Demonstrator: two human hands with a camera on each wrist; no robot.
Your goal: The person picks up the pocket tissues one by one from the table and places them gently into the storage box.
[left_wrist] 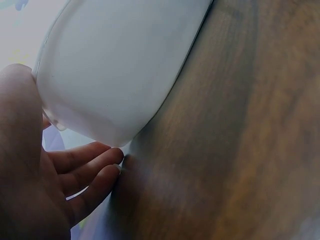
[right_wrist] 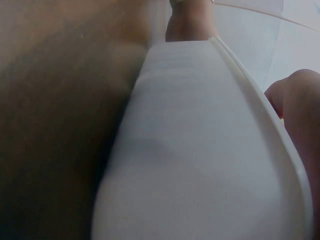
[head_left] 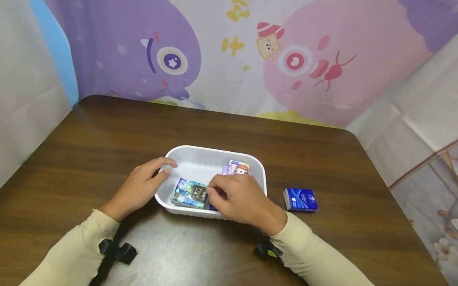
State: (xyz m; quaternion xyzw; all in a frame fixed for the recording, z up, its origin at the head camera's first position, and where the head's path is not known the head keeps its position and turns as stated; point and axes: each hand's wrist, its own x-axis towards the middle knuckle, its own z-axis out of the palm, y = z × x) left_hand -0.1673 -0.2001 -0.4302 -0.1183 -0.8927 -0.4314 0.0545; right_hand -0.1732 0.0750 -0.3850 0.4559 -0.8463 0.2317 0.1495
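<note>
A white plastic basin (head_left: 200, 153) stands on the table with small tissue packs in it. My left hand (head_left: 144, 183) holds its left end, thumb and index finger over the rim, the other fingers along the outer wall in the left wrist view. Inside the basin, my right hand (head_left: 239, 198) grips a dark blue tissue pack (head_left: 212, 207), mostly hidden under the fingers. Its fingertips meet the right edge of a green-blue patterned pack (head_left: 183, 192) with a dark label. Behind the right hand lies a white pack with a cartoon (head_left: 239, 167), partly covered.
A blue tissue pack (head_left: 301, 200) lies on the brown wooden table (head_left: 118, 131), right of the basin. A cartoon-printed cloth (head_left: 222, 79) hangs behind the table's far edge. Pale cloth hangs at both sides.
</note>
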